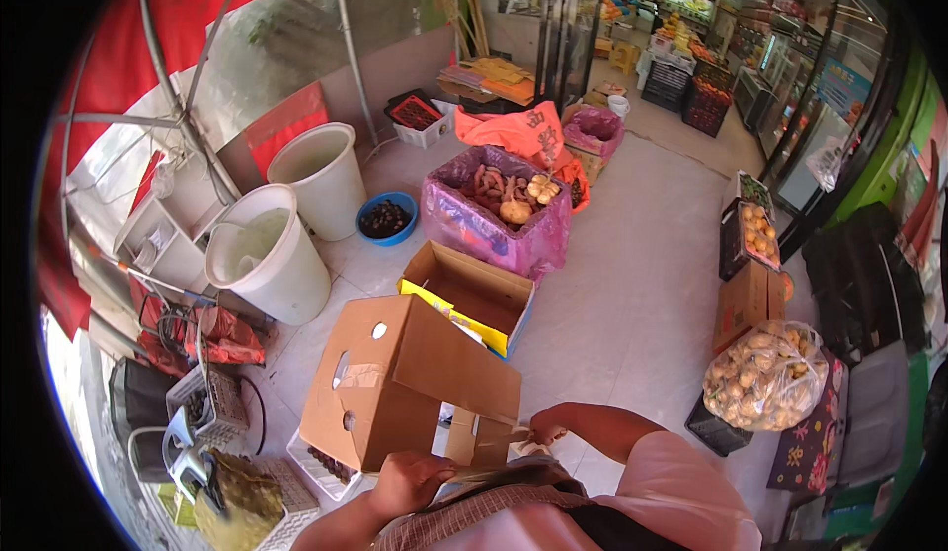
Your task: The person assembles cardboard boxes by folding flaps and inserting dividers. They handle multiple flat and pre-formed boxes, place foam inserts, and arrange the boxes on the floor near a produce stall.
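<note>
A large brown cardboard box (360, 383) with hand holes in its side lies tilted in front of me. One of its wide flaps (459, 363) stands out to the right, and its opening faces toward me. My left hand (410, 482) is closed on the box's near edge, fingers curled over the cardboard. My right hand (549, 425) is closed beside the right-hand flap; a pale piece shows at its fingers, too small to name. Just beyond stands an open, shallow carton (474, 289), yellow and blue outside. A white crate (321, 467) of dark round things sits partly under the brown box.
Behind stands a purple-lined box (494, 230) of root vegetables, beside a blue basin (387, 217) of dark round things. Two white buckets (311, 284) stand left. To the right, a clear bag of round tan produce (765, 378) rests on a black crate. A shop doorway opens beyond.
</note>
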Tool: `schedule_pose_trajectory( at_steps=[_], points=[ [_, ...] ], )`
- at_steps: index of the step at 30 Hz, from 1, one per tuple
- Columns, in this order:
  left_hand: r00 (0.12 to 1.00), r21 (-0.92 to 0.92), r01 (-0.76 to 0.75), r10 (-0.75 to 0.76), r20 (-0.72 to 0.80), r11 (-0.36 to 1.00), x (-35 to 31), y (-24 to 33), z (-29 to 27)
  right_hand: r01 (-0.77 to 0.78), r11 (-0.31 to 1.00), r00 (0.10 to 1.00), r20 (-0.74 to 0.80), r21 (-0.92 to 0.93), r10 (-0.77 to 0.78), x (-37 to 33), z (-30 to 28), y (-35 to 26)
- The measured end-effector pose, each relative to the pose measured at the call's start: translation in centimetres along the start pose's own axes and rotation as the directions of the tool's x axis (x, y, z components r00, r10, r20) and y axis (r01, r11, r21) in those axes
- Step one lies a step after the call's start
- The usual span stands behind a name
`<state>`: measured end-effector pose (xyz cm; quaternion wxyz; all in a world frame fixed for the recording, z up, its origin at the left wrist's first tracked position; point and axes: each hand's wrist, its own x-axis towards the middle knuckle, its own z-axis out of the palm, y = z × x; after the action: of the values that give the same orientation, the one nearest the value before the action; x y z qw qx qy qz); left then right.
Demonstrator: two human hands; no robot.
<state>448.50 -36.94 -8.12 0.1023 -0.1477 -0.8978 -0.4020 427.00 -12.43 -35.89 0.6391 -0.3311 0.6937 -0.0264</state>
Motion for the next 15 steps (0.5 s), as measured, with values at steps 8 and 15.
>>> schedule_pose_trajectory(
  at_steps=[8, 15],
  points=[
    [0.948, -0.077, -0.303, 0.308, 0.079, 0.950, 6.8, 2.0, 5.0, -0.041, 0.916, 0.871, -0.436, 0.398, 0.228, -0.9, 1.0, -4.4],
    [0.967, 0.076, -0.253, 0.252, 0.021, 0.964, 8.4, 2.8, 6.6, 0.149, 0.965, 0.764, -0.645, 0.215, 0.026, -0.2, -0.8, -6.2]
  ],
)
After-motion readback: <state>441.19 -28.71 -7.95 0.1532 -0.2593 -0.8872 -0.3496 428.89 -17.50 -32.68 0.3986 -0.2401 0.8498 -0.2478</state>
